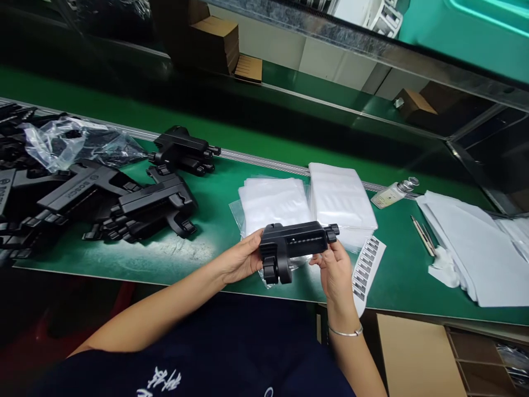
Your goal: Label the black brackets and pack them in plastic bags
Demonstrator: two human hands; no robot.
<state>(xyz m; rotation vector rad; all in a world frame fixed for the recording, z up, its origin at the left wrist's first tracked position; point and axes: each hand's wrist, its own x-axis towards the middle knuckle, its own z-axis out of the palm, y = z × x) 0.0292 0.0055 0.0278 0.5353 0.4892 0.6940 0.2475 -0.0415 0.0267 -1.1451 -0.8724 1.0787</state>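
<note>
Between both hands is a black plastic bracket-like part (295, 242), with a long slotted body, a knob at its right end and a clamp-like foot at lower left. My left hand (243, 259) grips its left end, fingers closed. At the right end, my right hand (333, 264) has its fingers wrapped around the part near the knob. Just behind it lie two stacks of clear plastic bags, a left stack (273, 201) and a right stack (343, 198). A sheet of printed labels (366, 273) lies beside my right hand.
Several similar black parts (152, 204) are piled at left, with a crumpled clear bag (74, 140) over some. To the right are a small bottle (394, 193), tweezers (422, 236) and white sheets (479, 248). A metal-edged shelf (351, 44) crosses above the bench; a cardboard box (421, 353) stands below right.
</note>
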